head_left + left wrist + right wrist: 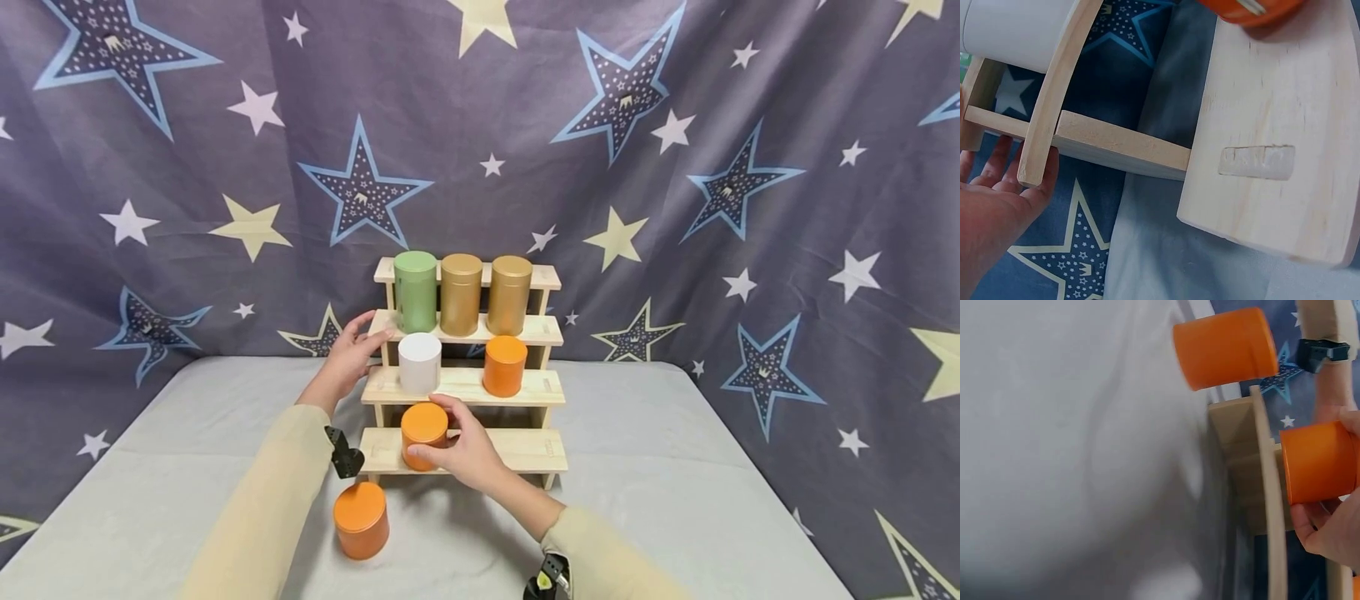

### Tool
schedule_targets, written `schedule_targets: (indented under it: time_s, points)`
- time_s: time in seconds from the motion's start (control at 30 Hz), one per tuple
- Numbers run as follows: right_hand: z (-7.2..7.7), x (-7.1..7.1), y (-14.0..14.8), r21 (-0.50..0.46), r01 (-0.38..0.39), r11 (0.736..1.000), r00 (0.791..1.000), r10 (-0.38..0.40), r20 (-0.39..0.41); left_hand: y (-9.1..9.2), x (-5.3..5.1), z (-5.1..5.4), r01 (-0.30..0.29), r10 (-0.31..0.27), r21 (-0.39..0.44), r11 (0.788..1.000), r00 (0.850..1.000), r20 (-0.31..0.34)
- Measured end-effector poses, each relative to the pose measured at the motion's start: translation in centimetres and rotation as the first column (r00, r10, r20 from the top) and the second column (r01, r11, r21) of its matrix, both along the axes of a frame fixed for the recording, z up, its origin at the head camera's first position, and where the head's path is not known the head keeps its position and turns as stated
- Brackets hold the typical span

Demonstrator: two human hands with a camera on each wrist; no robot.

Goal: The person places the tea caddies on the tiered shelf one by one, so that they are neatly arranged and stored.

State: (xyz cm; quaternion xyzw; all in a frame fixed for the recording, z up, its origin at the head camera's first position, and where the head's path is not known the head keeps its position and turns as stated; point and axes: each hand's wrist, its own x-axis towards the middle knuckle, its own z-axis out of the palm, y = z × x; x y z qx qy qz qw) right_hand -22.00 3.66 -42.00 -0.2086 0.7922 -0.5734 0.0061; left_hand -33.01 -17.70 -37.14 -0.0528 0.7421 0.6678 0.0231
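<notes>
A wooden four-step rack (525, 450) stands on the cloth-covered table. My left hand (347, 367) grips its left side near the second step from the top; in the left wrist view, the fingers (1010, 178) wrap the end of a wooden board. With my right hand (472, 450) I hold an orange tin (424, 433) by its side, at the left part of the lowest step. In the right wrist view this tin (1319, 462) sits between thumb and fingers; whether its base touches the board is unclear. Another orange tin (362, 525) stands on the table, front left of the rack.
One step up are a white tin (420, 364) at left and an orange tin (505, 367) at right. Above them stand a green tin (416, 292) and two gold tins (461, 296). A star-patterned curtain (480, 125) hangs behind the grey-white tablecloth (645, 467).
</notes>
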Motion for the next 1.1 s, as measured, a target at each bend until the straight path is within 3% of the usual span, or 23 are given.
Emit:
schedule_targets:
  time_s: [0.43,0.73,1.1]
  points:
    - [-1.4,-0.6,-0.7,-0.030,0.087,0.996,0.996,-0.087,-0.006,0.1,-0.1,-0.1,0.015,-0.015,0.018,1.000,1.000,-0.001]
    - [0.3,0.1,-0.9,-0.034,0.081,0.996,0.997,-0.082,-0.006,-0.2,0.1,0.2,0.024,-0.024,-0.014,1.000,1.000,0.001]
    - [-1.7,-1.0,-0.7,-0.034,0.070,0.997,0.997,-0.071,-0.034,0.0,0.3,0.2,0.027,-0.027,0.008,1.000,1.000,-0.002]
